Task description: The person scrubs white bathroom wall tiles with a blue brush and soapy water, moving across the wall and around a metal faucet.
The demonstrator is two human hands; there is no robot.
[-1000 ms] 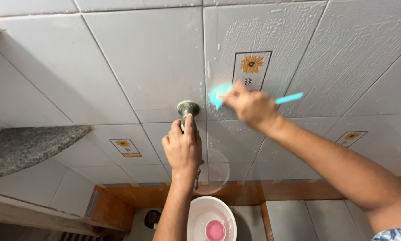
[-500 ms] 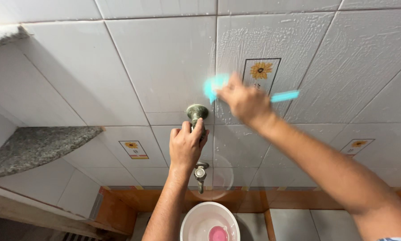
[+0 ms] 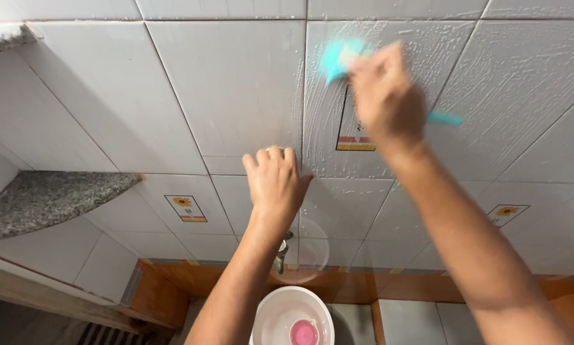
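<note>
My right hand (image 3: 386, 96) grips a light-blue brush (image 3: 338, 56) whose handle end sticks out to the right of the hand. The brush head presses on a soapy white wall tile (image 3: 478, 76) above a small sunflower picture tile (image 3: 356, 137), which the hand partly hides. My left hand (image 3: 275, 181) is wrapped over the metal tap knob on the wall, hiding it. Part of the tap spout (image 3: 280, 255) shows below my left wrist.
A white basin (image 3: 280, 313) with a pink cup (image 3: 304, 332) in it stands under the tap. A grey stone corner shelf (image 3: 44, 198) juts from the wall at left. An orange tiled ledge (image 3: 363, 287) runs along the wall's base. More sunflower tiles (image 3: 184, 207) dot the wall.
My right hand has swept the brush upward along the soapy tile, above the sunflower picture. My left hand has shifted up and now covers the tap knob fully.
</note>
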